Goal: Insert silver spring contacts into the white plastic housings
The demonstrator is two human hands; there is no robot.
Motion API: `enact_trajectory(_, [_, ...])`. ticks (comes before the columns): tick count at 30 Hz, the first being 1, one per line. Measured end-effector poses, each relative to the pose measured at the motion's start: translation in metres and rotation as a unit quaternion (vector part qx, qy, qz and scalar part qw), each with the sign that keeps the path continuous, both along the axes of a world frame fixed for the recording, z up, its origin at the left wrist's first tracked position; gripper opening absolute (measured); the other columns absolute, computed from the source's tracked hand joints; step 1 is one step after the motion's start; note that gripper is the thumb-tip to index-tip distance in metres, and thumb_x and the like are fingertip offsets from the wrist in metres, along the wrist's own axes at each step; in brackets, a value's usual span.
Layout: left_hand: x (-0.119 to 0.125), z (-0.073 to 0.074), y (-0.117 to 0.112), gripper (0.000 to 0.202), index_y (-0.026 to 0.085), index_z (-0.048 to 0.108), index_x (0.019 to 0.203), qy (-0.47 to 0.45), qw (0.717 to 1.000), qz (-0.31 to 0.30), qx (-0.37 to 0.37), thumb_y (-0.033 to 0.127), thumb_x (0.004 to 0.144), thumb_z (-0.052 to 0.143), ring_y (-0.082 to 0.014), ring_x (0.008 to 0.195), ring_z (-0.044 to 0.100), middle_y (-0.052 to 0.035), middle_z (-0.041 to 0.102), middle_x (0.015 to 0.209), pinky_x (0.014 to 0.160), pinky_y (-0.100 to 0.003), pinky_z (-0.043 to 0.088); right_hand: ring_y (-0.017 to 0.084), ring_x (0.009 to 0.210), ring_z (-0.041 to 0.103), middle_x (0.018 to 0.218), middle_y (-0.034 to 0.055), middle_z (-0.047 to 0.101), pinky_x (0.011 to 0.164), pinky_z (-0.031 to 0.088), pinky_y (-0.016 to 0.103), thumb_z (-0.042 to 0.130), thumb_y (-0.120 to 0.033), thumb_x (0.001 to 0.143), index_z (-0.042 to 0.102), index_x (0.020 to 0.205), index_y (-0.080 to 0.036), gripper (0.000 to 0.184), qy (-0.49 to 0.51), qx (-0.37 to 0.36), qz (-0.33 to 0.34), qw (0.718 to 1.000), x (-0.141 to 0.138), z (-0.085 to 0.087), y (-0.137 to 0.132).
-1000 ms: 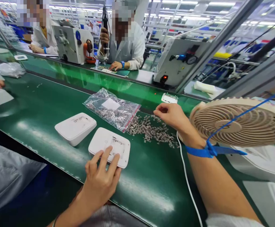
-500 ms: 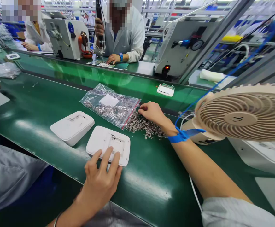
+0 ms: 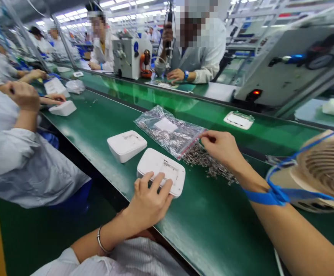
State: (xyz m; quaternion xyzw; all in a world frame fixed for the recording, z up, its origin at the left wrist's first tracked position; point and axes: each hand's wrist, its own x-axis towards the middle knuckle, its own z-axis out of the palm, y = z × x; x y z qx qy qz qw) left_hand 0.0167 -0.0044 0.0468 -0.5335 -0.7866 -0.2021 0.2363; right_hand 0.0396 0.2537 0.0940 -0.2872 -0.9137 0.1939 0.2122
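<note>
My left hand (image 3: 152, 197) lies over the near edge of a white plastic housing (image 3: 152, 161) with a recessed compartment, fingers on its face and thumb out of sight. A second white housing (image 3: 126, 145) sits just left of it, not touched. Over a pile of small metal screws (image 3: 210, 163), my right hand (image 3: 220, 147) has thumb and forefinger pinched together; anything between them is too small to make out. Beside those fingertips lies a clear zip bag (image 3: 167, 128) of the same screws, its red-edged mouth toward the pile.
A beige fan (image 3: 324, 172) stands at right, near the blue strap (image 3: 270, 196) on my right wrist. Beyond the bag lies a white cover (image 3: 238, 120) with a circuit board. A co-worker (image 3: 195, 50) opposite holds a power screwdriver (image 3: 169, 34); another person sits at left.
My view has swung left, so the bench appears shifted right and more co-workers show. The left hand stays on the housing; the right remains pinched at the screws, slightly raised.
</note>
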Motion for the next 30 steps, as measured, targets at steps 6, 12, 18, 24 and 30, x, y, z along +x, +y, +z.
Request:
enact_trajectory(6, [-0.001,-0.003,-0.001,0.032,0.019,0.056,0.109,0.018,0.994,0.049,0.095,0.036,0.084,0.049,-0.0221,0.098,0.049,-0.0044,0.061,0.111,0.081,-0.035,0.034,0.018,0.06,0.057,0.066,0.0043,0.064,0.059,0.045,0.028,0.049,-0.03,0.067,0.065,0.07,-0.016,0.022,0.121,-0.169,0.188,0.96,-0.006,0.006,-0.073])
enact_trajectory(12, [-0.005,-0.003,-0.001,0.017,0.015,0.054,0.096,0.0,0.979,0.08,0.188,0.023,0.084,0.044,-0.0168,0.084,0.054,-0.0051,0.063,0.089,0.074,-0.03,0.038,0.016,0.063,0.056,0.066,0.0029,0.062,0.061,0.045,0.026,0.05,-0.031,0.064,0.063,0.069,-0.015,0.022,0.097,-0.361,0.266,0.889,0.003,0.004,-0.133])
enact_trajectory(18, [-0.008,-0.001,0.002,0.01,0.018,0.049,0.078,-0.01,0.971,0.08,0.227,0.014,0.084,0.042,-0.013,0.065,0.053,0.0004,0.058,0.069,0.063,-0.026,0.037,0.013,0.059,0.048,0.06,0.0001,0.055,0.058,0.038,0.024,0.052,-0.028,0.062,0.058,0.062,-0.014,0.015,0.08,-0.406,0.301,0.859,-0.001,-0.008,-0.132])
enact_trajectory(24, [-0.014,-0.007,-0.007,0.014,0.019,0.056,0.093,0.021,0.973,0.063,0.22,0.025,0.084,0.048,-0.0156,0.084,0.055,-0.0014,0.065,0.09,0.075,-0.027,0.037,0.012,0.055,0.043,0.059,-0.0005,0.051,0.053,0.034,0.024,0.044,-0.026,0.07,0.056,0.063,-0.016,0.018,0.067,-0.282,0.322,0.901,0.001,-0.018,-0.113])
enact_trajectory(30, [-0.022,0.007,-0.011,0.045,0.021,0.062,0.1,0.158,0.986,0.002,0.057,0.058,0.078,0.05,-0.0243,0.103,0.048,-0.004,0.065,0.107,0.088,-0.036,0.027,0.015,0.064,0.053,0.068,0.0033,0.058,0.061,0.043,0.027,0.041,-0.024,0.08,0.059,0.067,-0.018,0.023,0.132,-0.143,0.295,0.935,0.004,-0.015,-0.094])
